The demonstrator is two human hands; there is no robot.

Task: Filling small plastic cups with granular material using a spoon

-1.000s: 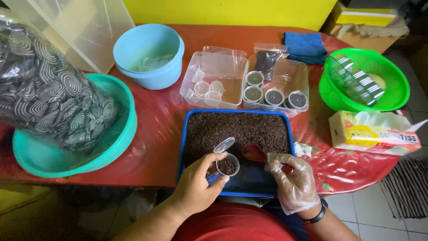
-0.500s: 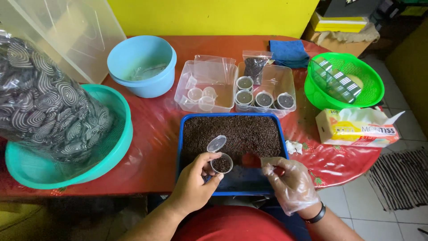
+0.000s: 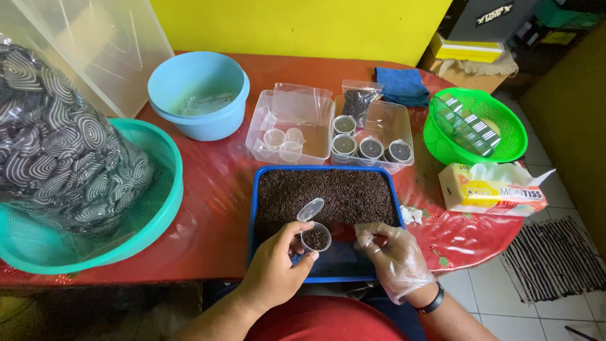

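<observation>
Thin clear plastic makes the small hinged-lid cup (image 3: 315,236) light and easily squashed, I judge, so it is best held by its side wall just under the rim and kept level, since it is partly filled with dark granules. It sits above the near end of the blue tray (image 3: 255,208) on the red desk (image 3: 214,189), with the left hand (image 3: 276,268) fingers (image 3: 302,257) clamped around its wall, lid flipped open. Beside it, the gloved right hand (image 3: 392,256) has its fingers pinched together over the tray; what they hold is unclear.
</observation>
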